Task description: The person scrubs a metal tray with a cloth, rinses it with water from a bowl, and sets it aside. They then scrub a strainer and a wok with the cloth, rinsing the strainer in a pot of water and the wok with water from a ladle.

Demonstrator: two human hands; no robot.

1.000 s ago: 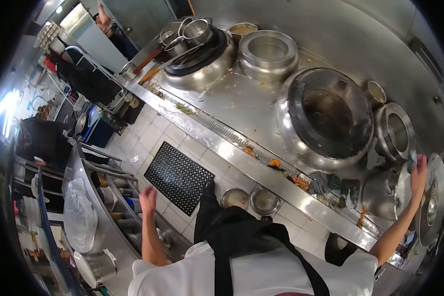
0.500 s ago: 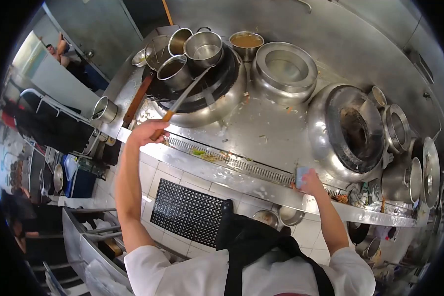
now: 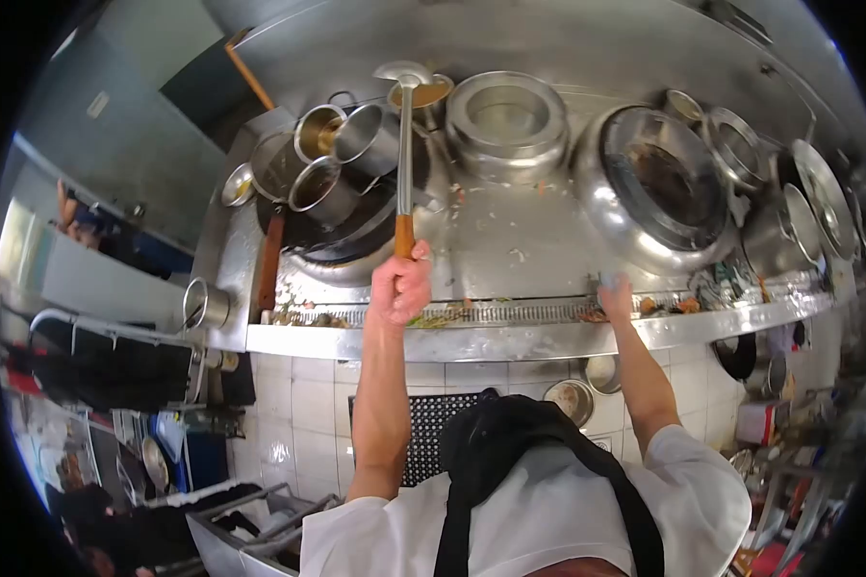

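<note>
All fingers (image 3: 412, 285) look closed, left hand (image 3: 400, 290) round a ladle (image 3: 406, 154), right hand (image 3: 618, 298), near right, on a blurred blue pad (image 3: 606, 281)

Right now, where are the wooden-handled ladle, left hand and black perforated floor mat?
Wooden-handled ladle (image 3: 405, 154): head view, on its metal shaft.
Left hand (image 3: 401, 288): head view, middle of the fist.
Black perforated floor mat (image 3: 426, 431): head view, on its holed upper surface.

Premises: a commercial kitchen. Evidence: steel tabletop (image 3: 491, 255) with wok burner (image 3: 659, 183), long ladle (image 3: 406, 159), metal pots (image 3: 366, 140), gutter grate (image 3: 529, 314) bearing food scraps (image 3: 685, 306), steel back wall (image 3: 587, 48), tiled floor (image 3: 303, 394), perforated mat (image 3: 431, 442).
</note>
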